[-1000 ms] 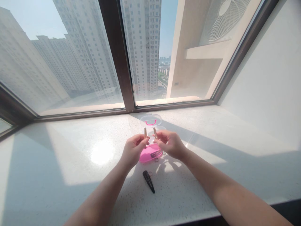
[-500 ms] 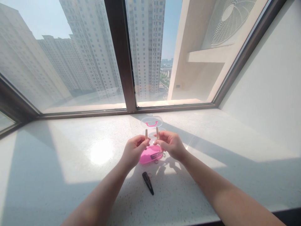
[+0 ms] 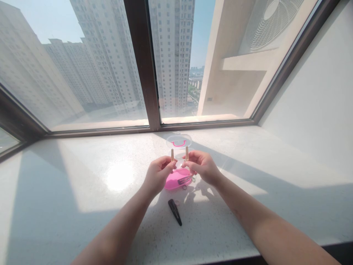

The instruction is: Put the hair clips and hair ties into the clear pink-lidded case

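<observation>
Between the thumb and fingers of my left hand (image 3: 158, 172) a slim gold-coloured hair clip (image 3: 172, 154) stands upright. My right hand (image 3: 204, 168) pinches a similar gold hair clip (image 3: 186, 153), a short gap away from the first. Below both hands lies a pink oval tray (image 3: 172, 181), partly covered by my fingers. A dark snap hair clip (image 3: 183, 180) rests over its right part. Nearer to me, a black snap hair clip (image 3: 174, 212) lies on the white sill. Small rings, perhaps hair ties, are beside the tray (image 3: 184, 187).
Behind my hands is a clear oval case part with a pink handle (image 3: 179, 142). The speckled sill (image 3: 110, 232) runs to the brown window frame (image 3: 104, 132). A white wall (image 3: 314, 95) bounds the right side, and bright glare marks the sill's left.
The camera view has shifted slightly. My right hand and its gold clip have edged a little to the right and up, and both hands keep their pinch.
</observation>
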### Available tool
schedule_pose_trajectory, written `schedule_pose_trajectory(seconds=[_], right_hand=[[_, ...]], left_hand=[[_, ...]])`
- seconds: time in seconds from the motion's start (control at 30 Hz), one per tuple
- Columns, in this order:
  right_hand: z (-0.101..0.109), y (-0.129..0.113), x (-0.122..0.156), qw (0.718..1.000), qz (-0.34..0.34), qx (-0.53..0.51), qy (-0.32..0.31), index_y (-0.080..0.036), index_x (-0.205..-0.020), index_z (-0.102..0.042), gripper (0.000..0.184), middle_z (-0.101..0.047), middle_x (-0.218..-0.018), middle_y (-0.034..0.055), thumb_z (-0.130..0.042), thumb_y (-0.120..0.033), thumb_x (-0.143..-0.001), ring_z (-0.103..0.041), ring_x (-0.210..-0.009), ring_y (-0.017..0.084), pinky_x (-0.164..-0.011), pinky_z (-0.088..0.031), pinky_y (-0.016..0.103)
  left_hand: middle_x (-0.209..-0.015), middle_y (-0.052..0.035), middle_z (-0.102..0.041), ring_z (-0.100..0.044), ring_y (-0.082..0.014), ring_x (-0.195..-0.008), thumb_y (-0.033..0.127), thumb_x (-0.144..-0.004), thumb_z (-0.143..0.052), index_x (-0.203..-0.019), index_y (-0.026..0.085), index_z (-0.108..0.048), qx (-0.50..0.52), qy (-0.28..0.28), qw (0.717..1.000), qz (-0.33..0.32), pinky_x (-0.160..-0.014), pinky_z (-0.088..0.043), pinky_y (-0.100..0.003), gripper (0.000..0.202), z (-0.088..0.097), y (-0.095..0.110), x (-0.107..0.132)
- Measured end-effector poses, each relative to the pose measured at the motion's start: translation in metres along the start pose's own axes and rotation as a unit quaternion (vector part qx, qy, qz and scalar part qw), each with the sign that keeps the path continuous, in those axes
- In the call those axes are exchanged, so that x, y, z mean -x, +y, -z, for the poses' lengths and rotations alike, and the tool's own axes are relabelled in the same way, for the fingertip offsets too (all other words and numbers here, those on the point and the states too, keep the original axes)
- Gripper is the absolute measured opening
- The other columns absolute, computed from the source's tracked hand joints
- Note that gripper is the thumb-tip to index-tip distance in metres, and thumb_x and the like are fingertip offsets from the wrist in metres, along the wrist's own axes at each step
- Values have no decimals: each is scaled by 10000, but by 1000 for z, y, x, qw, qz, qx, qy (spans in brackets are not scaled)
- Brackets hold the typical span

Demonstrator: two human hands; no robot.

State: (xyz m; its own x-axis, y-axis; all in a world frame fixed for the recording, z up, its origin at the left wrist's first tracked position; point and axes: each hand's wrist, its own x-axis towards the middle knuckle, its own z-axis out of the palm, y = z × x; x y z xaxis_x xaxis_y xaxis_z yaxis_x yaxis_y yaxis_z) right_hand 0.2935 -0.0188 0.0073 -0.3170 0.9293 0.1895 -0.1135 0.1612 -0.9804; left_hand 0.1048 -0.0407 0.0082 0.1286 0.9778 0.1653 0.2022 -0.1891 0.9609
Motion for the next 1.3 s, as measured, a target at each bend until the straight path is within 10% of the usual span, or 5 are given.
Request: schedule_pose_trajectory(seconds=[1.3], right_hand=[[0,10,3,999,17,14,-46,-143,-925,-667,172,-695,-751,37,-690,-211,-769,-635,-611,150,-490,-481,244]], left_hand=[[-714,-22,-670,-591,-149,-644,378,-862,-598,-869,168,-714,-35,18,999,-3,-618,-445,-253,240,-1,2,1]])
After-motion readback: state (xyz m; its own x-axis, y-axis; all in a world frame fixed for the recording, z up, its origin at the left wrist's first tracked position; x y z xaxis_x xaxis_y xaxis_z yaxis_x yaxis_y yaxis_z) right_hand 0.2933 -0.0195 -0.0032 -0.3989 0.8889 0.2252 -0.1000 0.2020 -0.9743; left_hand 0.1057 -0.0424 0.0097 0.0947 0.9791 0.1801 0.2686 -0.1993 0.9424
